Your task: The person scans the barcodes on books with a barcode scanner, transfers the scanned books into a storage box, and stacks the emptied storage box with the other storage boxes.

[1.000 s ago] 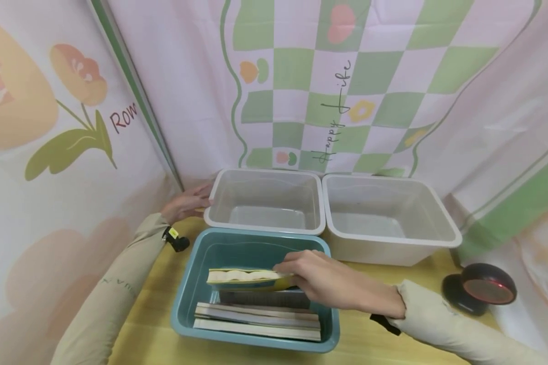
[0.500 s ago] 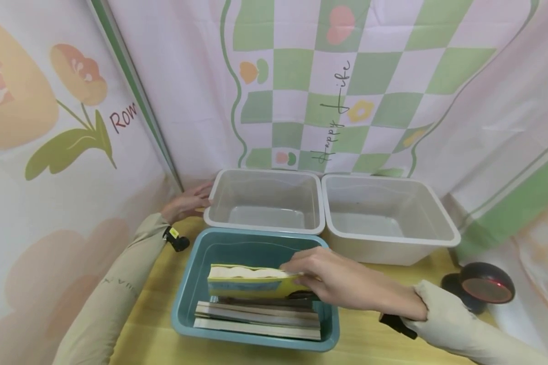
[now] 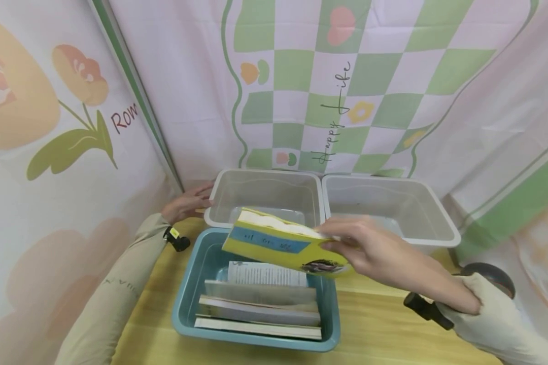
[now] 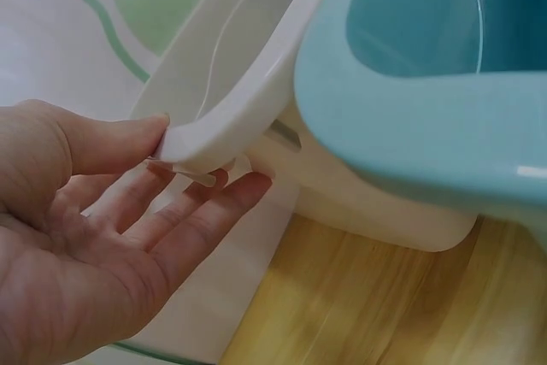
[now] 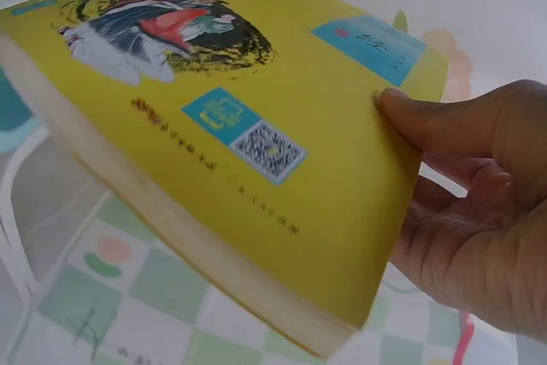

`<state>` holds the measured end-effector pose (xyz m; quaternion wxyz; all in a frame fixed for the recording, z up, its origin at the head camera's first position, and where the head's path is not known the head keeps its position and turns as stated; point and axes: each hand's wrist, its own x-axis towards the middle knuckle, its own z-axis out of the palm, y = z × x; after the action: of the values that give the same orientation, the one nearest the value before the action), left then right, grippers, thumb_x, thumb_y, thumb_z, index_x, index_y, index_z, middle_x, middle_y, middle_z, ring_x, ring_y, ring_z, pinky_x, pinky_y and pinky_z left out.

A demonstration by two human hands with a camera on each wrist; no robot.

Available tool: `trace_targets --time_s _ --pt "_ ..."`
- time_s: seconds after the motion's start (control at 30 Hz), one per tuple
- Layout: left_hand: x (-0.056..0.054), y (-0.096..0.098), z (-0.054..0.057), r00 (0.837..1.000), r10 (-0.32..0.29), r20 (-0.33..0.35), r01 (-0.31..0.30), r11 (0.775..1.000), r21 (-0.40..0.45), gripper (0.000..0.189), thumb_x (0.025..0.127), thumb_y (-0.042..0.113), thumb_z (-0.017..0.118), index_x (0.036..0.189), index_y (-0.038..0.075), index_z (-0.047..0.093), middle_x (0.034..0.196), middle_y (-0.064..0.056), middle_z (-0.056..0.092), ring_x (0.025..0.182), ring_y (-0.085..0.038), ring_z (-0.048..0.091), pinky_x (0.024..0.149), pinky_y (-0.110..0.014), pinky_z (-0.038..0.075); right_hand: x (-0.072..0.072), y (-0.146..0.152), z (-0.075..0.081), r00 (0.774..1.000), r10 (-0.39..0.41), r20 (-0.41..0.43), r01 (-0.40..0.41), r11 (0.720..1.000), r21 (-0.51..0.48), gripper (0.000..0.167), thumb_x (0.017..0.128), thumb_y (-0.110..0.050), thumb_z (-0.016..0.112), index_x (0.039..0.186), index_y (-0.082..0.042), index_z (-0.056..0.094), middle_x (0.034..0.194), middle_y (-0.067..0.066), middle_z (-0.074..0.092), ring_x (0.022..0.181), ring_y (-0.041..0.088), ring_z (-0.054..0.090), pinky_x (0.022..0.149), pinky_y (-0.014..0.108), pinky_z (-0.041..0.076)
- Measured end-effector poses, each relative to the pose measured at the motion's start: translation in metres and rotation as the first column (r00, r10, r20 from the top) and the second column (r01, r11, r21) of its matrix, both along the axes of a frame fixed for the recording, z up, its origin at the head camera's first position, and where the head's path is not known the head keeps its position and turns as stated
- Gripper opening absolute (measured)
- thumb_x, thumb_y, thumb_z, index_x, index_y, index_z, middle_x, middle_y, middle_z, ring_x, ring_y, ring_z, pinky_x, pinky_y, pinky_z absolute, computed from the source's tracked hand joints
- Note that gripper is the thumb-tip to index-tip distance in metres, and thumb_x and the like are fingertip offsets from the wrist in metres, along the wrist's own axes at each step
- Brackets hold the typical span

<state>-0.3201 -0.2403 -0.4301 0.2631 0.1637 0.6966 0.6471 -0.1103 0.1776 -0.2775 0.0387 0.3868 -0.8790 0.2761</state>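
Note:
My right hand (image 3: 376,248) pinches a yellow book (image 3: 274,251) at one end, thumb on the cover and fingers behind. The book is tilted over the back of a teal plastic bin (image 3: 179,304), overlapping the left off-white bin (image 3: 251,188) in the head view. Its cover bears a blue label and a dark picture, with a QR code (image 5: 270,151) showing in the right wrist view. Several books (image 3: 260,306) stand on edge inside the teal bin, plus a printed page (image 3: 267,274) behind them. My left hand (image 4: 120,220) holds the off-white bin's rim corner, thumb above and fingers beneath.
A second off-white bin (image 3: 455,237) stands on the right, beside the first. At the right edge a dark round device (image 3: 488,274) is partly covered by my sleeve. Patterned curtains (image 3: 338,76) hang close behind the bins and to the sides of the wooden table (image 3: 370,329).
My right hand has lifted the yellow book up out of the teal bin and moved right, tilting it. A printed page behind the other books now shows. The left hand stays put.

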Motion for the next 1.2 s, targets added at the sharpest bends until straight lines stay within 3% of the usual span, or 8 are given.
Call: trace_targets --time_s 0.33,0.53,0.67,0.77,0.83,0.97,1.07,1.2 --pt "-0.001 0.0 -0.001 1.0 0.009 0.02 -0.009 1.0 -0.012 0.071 0.107 0.0 0.041 0.169 0.007 0.006 0.172 -0.027 0.014 0.152 -0.053 0.025 0.116 -0.067 0.037 -0.007 0.05 0.005 0.95 -0.132 -0.283 0.119 0.991 -0.062 0.041 0.074 0.014 0.083 0.11 -0.005 0.08 0.105 0.007 0.081 0.091 0.01 0.073 0.082 0.007 0.054" --pt "-0.004 -0.001 -0.005 1.0 -0.004 0.009 0.004 1.0 -0.022 0.072 0.106 0.0 0.042 0.169 0.007 0.006 0.172 -0.026 0.015 0.152 -0.054 0.025 0.115 -0.067 0.039 -0.008 0.093 0.009 0.933 -0.253 -0.256 0.263 0.965 0.007 0.04 0.075 0.011 0.084 0.11 -0.01 0.081 0.104 0.004 0.081 0.088 -0.005 0.064 0.076 0.003 0.05" --pt "-0.005 -0.001 -0.006 1.0 -0.003 0.01 0.004 1.0 -0.022 0.072 0.106 0.0 0.042 0.169 0.007 0.006 0.172 -0.026 0.016 0.151 -0.054 0.026 0.115 -0.066 0.041 -0.01 0.122 0.008 0.912 -0.342 -0.226 0.362 0.931 0.053 0.036 0.078 0.008 0.084 0.112 -0.004 0.079 0.108 0.017 0.079 0.097 0.023 0.075 0.08 -0.003 0.044" --pt "-0.004 -0.001 -0.006 1.0 -0.005 0.009 0.006 1.0 -0.022 0.072 0.106 0.0 0.043 0.169 0.008 0.007 0.172 -0.025 0.016 0.151 -0.053 0.027 0.115 -0.065 0.041 -0.012 0.141 0.008 0.897 -0.385 -0.218 0.407 0.911 0.069 0.035 0.079 0.009 0.083 0.113 0.002 0.077 0.112 0.029 0.074 0.098 0.051 0.07 0.077 -0.006 0.041" --pt "-0.004 -0.001 -0.005 1.0 -0.009 0.006 0.009 1.0 -0.021 0.072 0.107 0.0 0.043 0.169 0.008 0.006 0.173 -0.025 0.016 0.151 -0.053 0.026 0.115 -0.065 0.041 -0.012 0.154 0.008 0.888 -0.409 -0.209 0.431 0.899 0.074 0.034 0.08 0.009 0.082 0.113 0.005 0.076 0.112 0.032 0.073 0.095 0.051 0.071 0.073 -0.005 0.042" --pt "-0.003 0.0 -0.004 1.0 0.001 0.017 -0.001 1.0 -0.017 0.071 0.107 -0.001 0.042 0.169 0.007 0.007 0.172 -0.025 0.017 0.151 -0.053 0.025 0.115 -0.065 0.04 -0.01 0.172 0.009 0.859 -0.478 -0.184 0.504 0.854 0.133 0.03 0.087 0.001 0.08 0.115 0.007 0.074 0.116 0.037 0.069 0.094 0.058 0.069 0.069 0.034 0.064" --pt "-0.003 0.001 -0.004 1.0 0.012 0.022 -0.012 1.0 -0.021 0.071 0.107 -0.001 0.043 0.169 0.007 0.007 0.171 -0.026 0.019 0.151 -0.053 0.027 0.115 -0.064 0.042 -0.007 0.183 0.008 0.835 -0.524 -0.165 0.548 0.817 0.178 0.03 0.092 -0.006 0.078 0.117 0.01 0.071 0.108 0.038 0.07 0.092 0.064 0.066 0.065 0.064 0.058" --pt "-0.003 0.002 -0.004 1.0 0.02 0.024 -0.019 0.999 -0.029 0.072 0.107 -0.001 0.043 0.169 0.007 0.007 0.171 -0.026 0.019 0.151 -0.052 0.028 0.114 -0.062 0.043 -0.005 0.198 0.004 0.814 -0.557 -0.161 0.58 0.786 0.212 0.037 0.094 -0.012 0.077 0.118 0.014 0.068 0.103 0.04 0.07 0.087 0.061 0.067 0.067 0.067 0.056"
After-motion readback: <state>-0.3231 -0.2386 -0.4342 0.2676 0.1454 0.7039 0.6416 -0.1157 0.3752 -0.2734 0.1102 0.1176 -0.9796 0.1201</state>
